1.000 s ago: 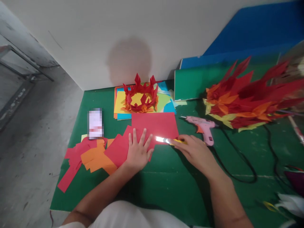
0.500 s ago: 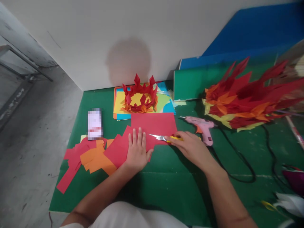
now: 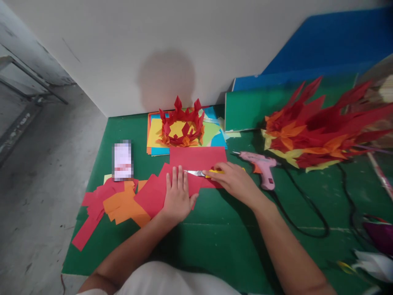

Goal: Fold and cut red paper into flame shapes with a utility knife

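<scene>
My left hand [image 3: 178, 198] lies flat, fingers stretched, on red paper sheets [image 3: 153, 190]. In my right hand [image 3: 235, 180] is a pair of yellow-handled scissors [image 3: 195, 173]. Its silver blades point left over the red paper, with the tip close to my left fingertips. Behind both hands a larger red sheet [image 3: 199, 157] lies partly under the scissors. Orange paper pieces [image 3: 123, 205] and red strips [image 3: 89, 229] spread out to the left of my left hand. A pink glue gun [image 3: 260, 166] lies on its side to the right of my right hand.
A red and orange folded-paper crown [image 3: 181, 137] sits on coloured sheets [image 3: 156, 131] by the wall. A larger flame-like paper piece [image 3: 310, 135] stands at the right. A blurred-out phone-like object [image 3: 123, 159] lies at left. The black cord [image 3: 307, 229] loops across the green table [image 3: 215, 254].
My right hand has moved left with the scissors, bringing the blade tip up to my left fingers. My left hand stays flat in the same place on the red paper.
</scene>
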Action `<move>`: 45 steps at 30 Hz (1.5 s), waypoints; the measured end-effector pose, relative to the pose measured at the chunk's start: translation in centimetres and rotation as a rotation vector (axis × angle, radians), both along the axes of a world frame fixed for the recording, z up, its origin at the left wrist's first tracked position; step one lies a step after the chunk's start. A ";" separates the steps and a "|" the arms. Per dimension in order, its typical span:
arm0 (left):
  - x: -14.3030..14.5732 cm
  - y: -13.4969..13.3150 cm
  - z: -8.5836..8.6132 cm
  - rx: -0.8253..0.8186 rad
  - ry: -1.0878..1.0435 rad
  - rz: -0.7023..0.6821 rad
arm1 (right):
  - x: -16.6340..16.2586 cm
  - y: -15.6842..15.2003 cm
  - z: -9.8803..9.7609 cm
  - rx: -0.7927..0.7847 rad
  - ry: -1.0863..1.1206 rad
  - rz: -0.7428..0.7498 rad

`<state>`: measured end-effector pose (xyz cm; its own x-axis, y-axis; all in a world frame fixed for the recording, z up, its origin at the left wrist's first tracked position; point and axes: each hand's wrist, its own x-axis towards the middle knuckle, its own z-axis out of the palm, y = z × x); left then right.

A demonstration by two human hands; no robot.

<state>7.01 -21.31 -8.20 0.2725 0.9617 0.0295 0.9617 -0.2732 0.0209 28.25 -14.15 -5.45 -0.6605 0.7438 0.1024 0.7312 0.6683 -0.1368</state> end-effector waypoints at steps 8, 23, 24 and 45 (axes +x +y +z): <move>0.0 -0.1 -0.2 0.014 -0.007 -0.001 | -2.2 1.6 0.1 -0.030 0.019 0.006; 0.1 0.0 0.0 0.017 -0.017 -0.006 | -6.3 3.1 -0.4 0.018 0.013 0.022; 0.0 -0.1 0.1 0.022 -0.027 -0.017 | -6.1 2.9 -0.4 0.020 0.012 0.003; -1.0 0.8 1.0 0.060 -0.176 -0.061 | 0.7 -4.4 -0.3 0.251 0.035 -0.612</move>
